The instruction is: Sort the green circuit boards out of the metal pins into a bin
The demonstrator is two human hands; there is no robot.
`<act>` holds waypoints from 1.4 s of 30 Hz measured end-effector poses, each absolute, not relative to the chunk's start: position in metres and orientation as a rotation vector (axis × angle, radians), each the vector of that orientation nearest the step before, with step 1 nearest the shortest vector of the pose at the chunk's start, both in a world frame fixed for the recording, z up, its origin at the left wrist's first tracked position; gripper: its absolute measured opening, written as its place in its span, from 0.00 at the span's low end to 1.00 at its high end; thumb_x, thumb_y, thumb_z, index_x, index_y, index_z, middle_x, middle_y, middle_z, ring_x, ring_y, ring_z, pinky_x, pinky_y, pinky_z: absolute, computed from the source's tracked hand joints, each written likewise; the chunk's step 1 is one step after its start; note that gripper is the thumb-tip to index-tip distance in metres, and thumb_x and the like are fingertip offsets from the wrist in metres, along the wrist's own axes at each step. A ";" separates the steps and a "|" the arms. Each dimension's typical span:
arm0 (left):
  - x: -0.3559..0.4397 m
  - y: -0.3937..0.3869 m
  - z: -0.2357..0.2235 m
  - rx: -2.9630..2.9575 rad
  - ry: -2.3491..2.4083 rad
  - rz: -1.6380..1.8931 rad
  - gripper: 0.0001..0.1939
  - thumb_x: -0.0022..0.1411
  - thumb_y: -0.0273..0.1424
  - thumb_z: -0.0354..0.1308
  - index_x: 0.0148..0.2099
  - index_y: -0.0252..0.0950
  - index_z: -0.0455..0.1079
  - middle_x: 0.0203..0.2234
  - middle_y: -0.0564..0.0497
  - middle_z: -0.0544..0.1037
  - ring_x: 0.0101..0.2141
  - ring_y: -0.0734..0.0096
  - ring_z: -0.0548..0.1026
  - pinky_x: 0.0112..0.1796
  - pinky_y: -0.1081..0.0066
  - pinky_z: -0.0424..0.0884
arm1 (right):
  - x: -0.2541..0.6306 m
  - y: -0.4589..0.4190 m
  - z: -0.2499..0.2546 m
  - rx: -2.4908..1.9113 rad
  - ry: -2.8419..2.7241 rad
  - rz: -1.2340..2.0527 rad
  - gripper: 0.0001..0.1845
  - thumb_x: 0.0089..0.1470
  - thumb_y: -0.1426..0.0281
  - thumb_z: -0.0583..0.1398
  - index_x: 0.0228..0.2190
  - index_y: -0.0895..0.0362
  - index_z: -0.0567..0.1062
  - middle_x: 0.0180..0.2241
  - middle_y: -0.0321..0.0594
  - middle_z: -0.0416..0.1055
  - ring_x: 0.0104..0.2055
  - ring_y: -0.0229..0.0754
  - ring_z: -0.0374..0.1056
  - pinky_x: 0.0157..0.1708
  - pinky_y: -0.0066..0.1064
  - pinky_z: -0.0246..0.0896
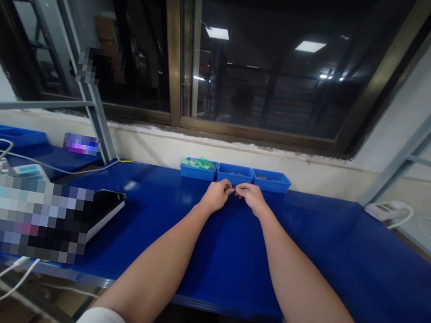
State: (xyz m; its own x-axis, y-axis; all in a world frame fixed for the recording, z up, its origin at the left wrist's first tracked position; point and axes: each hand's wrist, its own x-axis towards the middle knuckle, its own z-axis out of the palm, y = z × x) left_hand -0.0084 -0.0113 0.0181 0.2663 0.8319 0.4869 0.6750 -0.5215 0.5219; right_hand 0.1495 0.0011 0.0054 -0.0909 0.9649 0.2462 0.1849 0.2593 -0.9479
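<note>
Blue workbench (319,256) w/ 3 blue bins (235,175), black device (106,209).

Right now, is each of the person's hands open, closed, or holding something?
Bare left hand: closed in a fingertip pinch; anything held is unclear.
Bare right hand: closed in a fingertip pinch; anything held is unclear.
</note>
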 end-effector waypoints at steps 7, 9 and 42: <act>-0.008 -0.015 0.023 2.236 1.314 1.078 0.08 0.59 0.32 0.52 0.40 0.36 0.68 0.27 0.53 0.77 0.28 0.75 0.73 0.33 0.75 0.67 | 0.151 -0.002 0.008 -0.998 -1.356 1.122 0.15 0.39 0.59 0.62 0.22 0.60 0.73 0.18 0.37 0.70 0.18 0.31 0.61 0.17 0.22 0.47; -0.007 -0.016 0.024 2.222 1.310 1.046 0.09 0.59 0.33 0.52 0.41 0.36 0.68 0.27 0.53 0.77 0.28 0.75 0.73 0.34 0.75 0.67 | 0.151 -0.003 0.008 -0.972 -1.351 1.139 0.15 0.39 0.59 0.61 0.21 0.60 0.72 0.17 0.36 0.69 0.17 0.31 0.61 0.16 0.22 0.47; -0.010 -0.005 0.000 2.514 1.672 0.358 0.33 0.60 0.50 0.40 0.58 0.33 0.59 0.60 0.39 0.56 0.60 0.54 0.53 0.56 0.59 0.50 | 0.145 0.006 -0.005 -1.660 -1.906 0.179 0.14 0.44 0.68 0.57 0.34 0.56 0.77 0.40 0.44 0.73 0.46 0.46 0.66 0.49 0.34 0.55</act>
State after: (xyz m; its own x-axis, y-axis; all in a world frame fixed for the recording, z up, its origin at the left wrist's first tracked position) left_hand -0.0105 -0.0052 -0.0003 0.3688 0.9191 0.1389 0.8953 -0.3914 0.2127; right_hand 0.1446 0.0059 -0.0054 -0.0395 0.9377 0.3451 0.8574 0.2092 -0.4703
